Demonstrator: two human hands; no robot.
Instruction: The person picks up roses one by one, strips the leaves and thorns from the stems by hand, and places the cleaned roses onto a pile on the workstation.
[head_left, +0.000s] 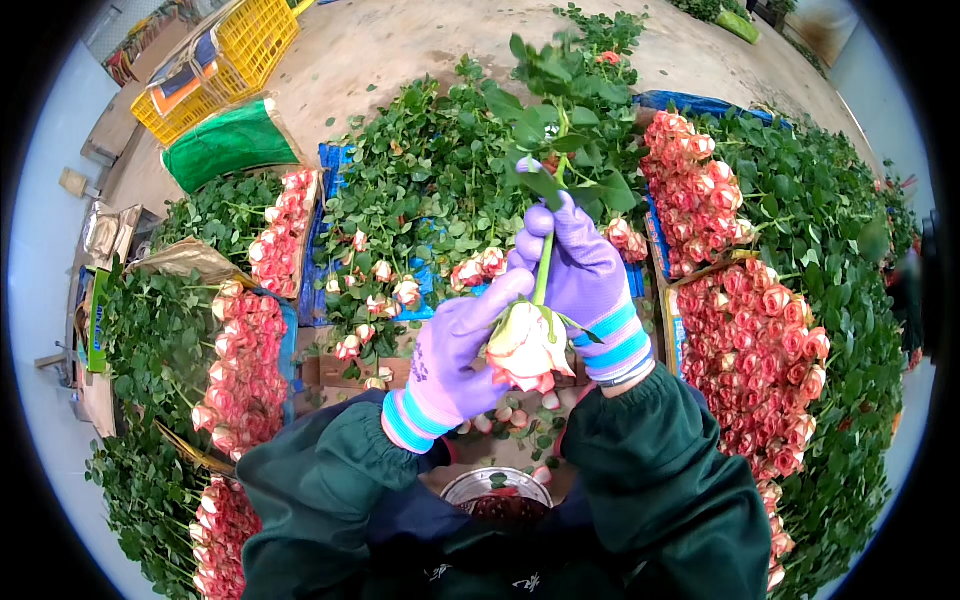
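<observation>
A single long-stemmed rose hangs bloom-down between my gloved hands, its cream and pink bloom (529, 346) nearest my body. My right hand (581, 259), in a purple coated glove with a striped cuff, grips the green stem (544, 270) just beyond the bloom. The leafy end of that stem (559, 127) points away from me. At the left side of the bloom, my left hand (456, 349) curls its thumb and forefinger around it; part of its grip is hidden behind the petals. Cut roses (405, 291) and leafy stems (435, 172) lie spread in front of me.
Bundled pink-edged roses (750, 360) line my right side, and more bundles (251, 360) stand on my left. Yellow plastic crates (255, 45) and a green sheet (232, 142) are at the far left. A round metal-rimmed stool or basin (495, 480) and fallen petals (517, 417) lie below.
</observation>
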